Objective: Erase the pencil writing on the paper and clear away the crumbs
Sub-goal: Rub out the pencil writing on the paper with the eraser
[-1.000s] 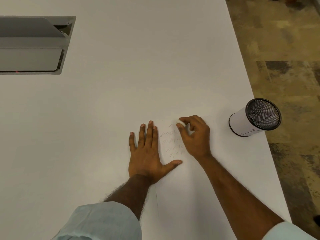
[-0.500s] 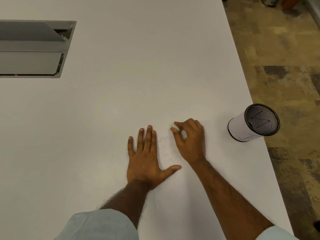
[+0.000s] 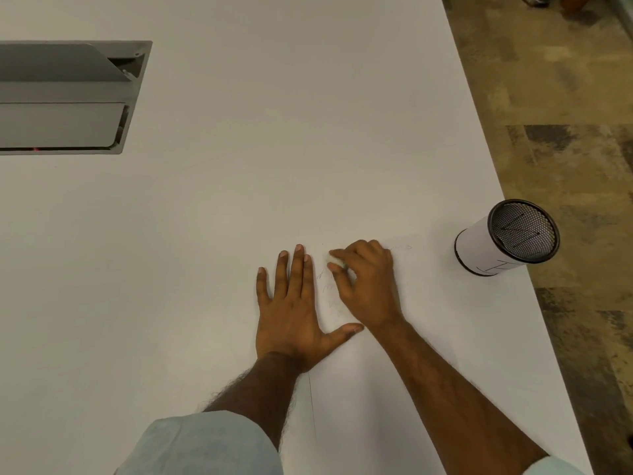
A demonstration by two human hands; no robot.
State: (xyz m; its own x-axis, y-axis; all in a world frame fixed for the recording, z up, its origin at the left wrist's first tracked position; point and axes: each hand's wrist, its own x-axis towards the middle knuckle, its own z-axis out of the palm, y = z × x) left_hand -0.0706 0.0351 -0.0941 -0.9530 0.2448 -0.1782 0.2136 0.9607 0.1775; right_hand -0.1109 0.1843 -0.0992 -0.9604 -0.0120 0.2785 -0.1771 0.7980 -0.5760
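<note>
A white sheet of paper (image 3: 363,389) lies on the white table, its left edge a thin line below my left wrist. Faint pencil writing (image 3: 325,286) shows between my two hands, and a fainter trace sits right of my right hand. My left hand (image 3: 291,313) lies flat on the paper, fingers spread, thumb pointing right. My right hand (image 3: 368,286) pinches a small white eraser (image 3: 334,258) between thumb and forefinger and presses it on the paper at the top of the writing. Crumbs are too small to make out.
A white cup with a black mesh rim (image 3: 507,238), holding dark pencils, stands near the table's right edge (image 3: 534,293). A grey recessed cable box (image 3: 68,97) sits at the far left. Patterned floor lies beyond the right edge.
My right hand has slid left and a little up across the writing with the eraser. Fewer pencil lines show between my hands. My left hand stays flat in place.
</note>
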